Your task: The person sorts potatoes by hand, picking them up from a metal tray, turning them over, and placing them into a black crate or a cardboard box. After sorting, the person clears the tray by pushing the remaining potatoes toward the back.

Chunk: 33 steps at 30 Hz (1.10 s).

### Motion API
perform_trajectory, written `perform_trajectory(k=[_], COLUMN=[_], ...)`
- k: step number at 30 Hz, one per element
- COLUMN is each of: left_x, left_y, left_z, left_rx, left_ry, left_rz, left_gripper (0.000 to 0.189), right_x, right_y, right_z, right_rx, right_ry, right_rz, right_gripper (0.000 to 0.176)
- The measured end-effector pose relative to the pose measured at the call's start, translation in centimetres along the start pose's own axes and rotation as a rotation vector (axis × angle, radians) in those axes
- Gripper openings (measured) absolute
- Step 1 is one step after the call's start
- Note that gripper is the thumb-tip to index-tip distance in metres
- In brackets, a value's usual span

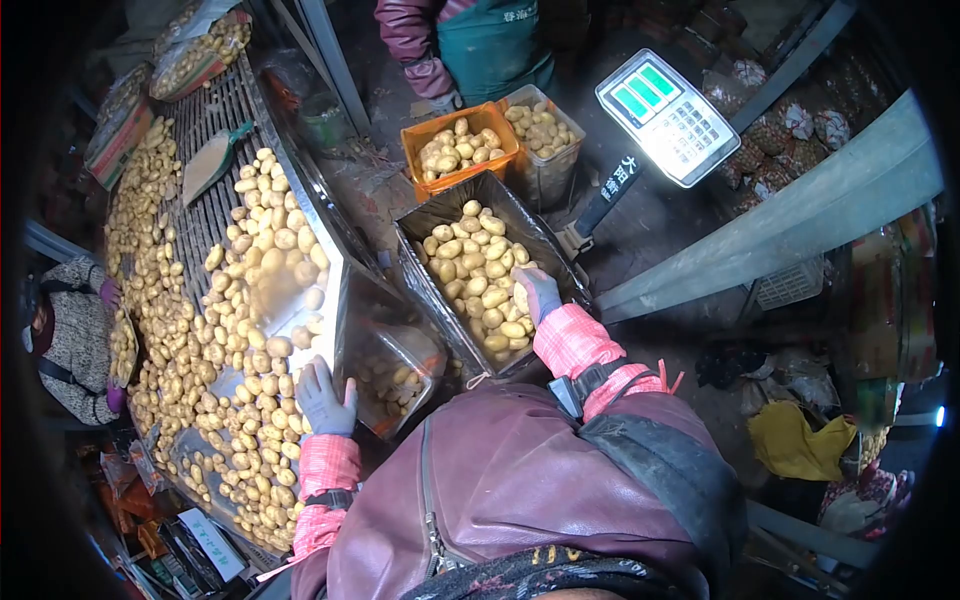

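Note:
My left hand (325, 400), in a grey work glove, is at the near edge of the sorting table with its fingers spread. Potatoes (262, 385) lie right beside it, and none shows in its grasp. Over a box lined with black plastic (420, 290), my gloved right hand (541, 292) has its fingers closed around a potato (520, 298). Below that hand the box is heaped with loose potatoes (475, 265). Part of the held potato is hidden by the fingers.
A scale display (668, 115) stands beyond the box. An orange crate (412, 150) and a clear tub (555, 170) hold more potatoes. A clear bin (425, 365) sits between table and box. One co-worker (75, 330) is across the table, another (490, 45) ahead. A metal post (760, 240) slants at right.

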State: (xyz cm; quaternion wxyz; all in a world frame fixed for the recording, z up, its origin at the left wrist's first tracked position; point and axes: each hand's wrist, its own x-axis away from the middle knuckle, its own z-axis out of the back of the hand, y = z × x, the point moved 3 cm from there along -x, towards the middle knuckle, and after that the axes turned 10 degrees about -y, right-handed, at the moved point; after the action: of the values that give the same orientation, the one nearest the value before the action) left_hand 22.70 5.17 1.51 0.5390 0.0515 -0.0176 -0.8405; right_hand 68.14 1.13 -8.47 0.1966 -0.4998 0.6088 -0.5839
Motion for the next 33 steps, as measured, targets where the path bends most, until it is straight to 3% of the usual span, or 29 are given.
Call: perform_trajectory(k=[4, 6, 8, 10, 13, 22, 33], left_x=[0.0, 0.0, 0.0, 0.0, 0.0, 0.0, 0.0], left_y=[0.0, 0.0, 0.0, -0.1, -0.1, -0.1, -0.2], left_z=[0.0, 0.0, -0.1, -0.1, -0.1, -0.1, -0.3], left_rx=[0.000, -0.011, -0.016, -0.014, -0.012, -0.025, -0.036], left_ry=[0.002, -0.003, 0.000, 0.010, 0.012, 0.010, -0.004], left_rz=[-0.003, 0.000, -0.002, -0.007, -0.009, -0.001, 0.010], left_gripper=[0.081, 0.080, 0.080, 0.080, 0.079, 0.079, 0.080], right_x=[0.9, 0.4, 0.0, 0.2, 1.3, 2.6, 3.2], right_y=[-0.8, -0.2, 0.7, 0.9, -0.5, 0.9, 0.0], right_z=[-0.6, -0.9, -0.7, -0.6, -1.1, -3.6, -4.5], right_rx=[0.027, 0.099, 0.095, 0.014, -0.081, -0.203, -0.137], right_ry=[0.015, -0.049, -0.103, -0.148, -0.120, -0.364, -0.444], right_rz=[-0.031, 0.159, 0.136, -0.099, -0.161, -0.401, -0.378], right_gripper=[0.026, 0.025, 0.025, 0.025, 0.028, 0.018, 0.014])
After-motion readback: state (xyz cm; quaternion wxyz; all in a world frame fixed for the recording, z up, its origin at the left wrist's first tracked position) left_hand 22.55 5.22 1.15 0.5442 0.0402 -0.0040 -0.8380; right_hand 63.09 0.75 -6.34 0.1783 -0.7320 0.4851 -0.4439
